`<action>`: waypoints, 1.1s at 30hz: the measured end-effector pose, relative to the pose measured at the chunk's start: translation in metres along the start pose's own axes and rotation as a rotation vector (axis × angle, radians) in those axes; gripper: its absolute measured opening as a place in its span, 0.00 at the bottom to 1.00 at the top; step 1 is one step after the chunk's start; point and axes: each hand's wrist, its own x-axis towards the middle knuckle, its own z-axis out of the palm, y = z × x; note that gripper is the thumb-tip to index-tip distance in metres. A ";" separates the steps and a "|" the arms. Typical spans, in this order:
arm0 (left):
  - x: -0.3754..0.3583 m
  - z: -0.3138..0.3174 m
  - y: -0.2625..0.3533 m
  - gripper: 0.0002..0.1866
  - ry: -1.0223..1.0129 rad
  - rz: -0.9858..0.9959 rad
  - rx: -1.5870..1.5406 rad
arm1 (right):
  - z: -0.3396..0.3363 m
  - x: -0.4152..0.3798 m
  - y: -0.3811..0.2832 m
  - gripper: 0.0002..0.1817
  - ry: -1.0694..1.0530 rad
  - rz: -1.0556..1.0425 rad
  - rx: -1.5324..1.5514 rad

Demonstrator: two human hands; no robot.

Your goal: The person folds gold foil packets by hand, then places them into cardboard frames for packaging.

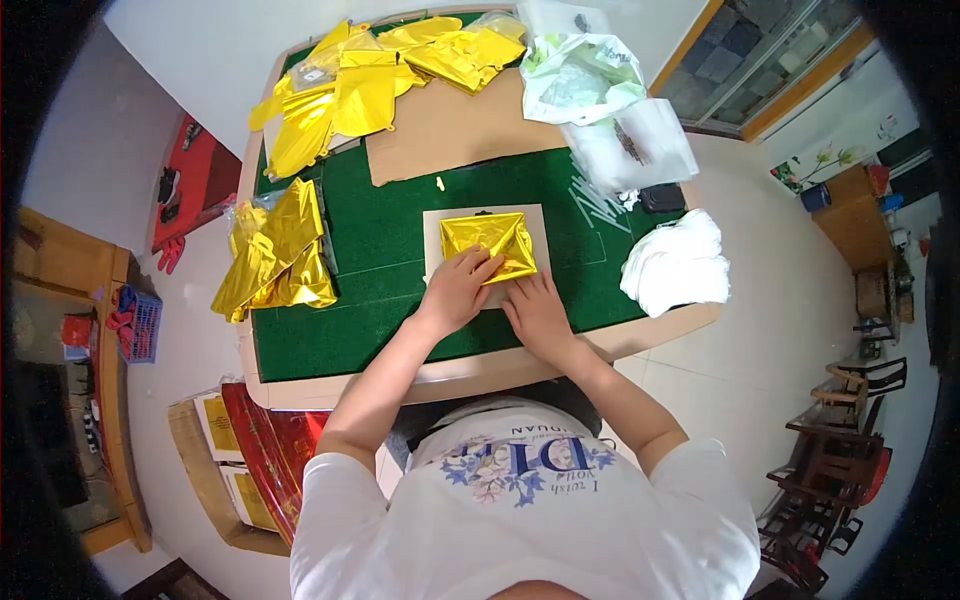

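A folded rectangle of shiny gold foil (510, 235) lies on a beige cardboard square (432, 232) in front of me. My left hand (458, 290) rests over the foil's lower left part, its fingers stretched across the surface. At the lower right corner, my right hand (540, 315) lies palm down with fingers extended, the fingertips right at the foil's near edge. Creases run across the foil, and a small dark mark shows at its top edge. Part of the cardboard's near side is hidden beneath my hands.
Gold foil pieces (360, 95) lie at the back left, with another foil pile (280, 250) at the left edge. Behind the work is a brown cardboard sheet (460, 125). Plastic bags (585, 80), clear strips (598, 205), a black box (661, 198) and a white bundle (678, 262) occupy the right side.
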 end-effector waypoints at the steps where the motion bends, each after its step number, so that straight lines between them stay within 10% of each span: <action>1: -0.001 0.000 0.000 0.23 0.002 -0.001 0.004 | -0.004 0.001 -0.001 0.18 0.002 -0.003 0.001; 21: -0.015 0.002 0.002 0.28 0.037 0.021 0.079 | -0.016 0.049 0.039 0.18 0.353 0.145 0.206; 33: 0.014 -0.013 0.004 0.18 0.036 -0.199 -0.013 | -0.023 0.003 0.030 0.08 0.077 0.137 0.260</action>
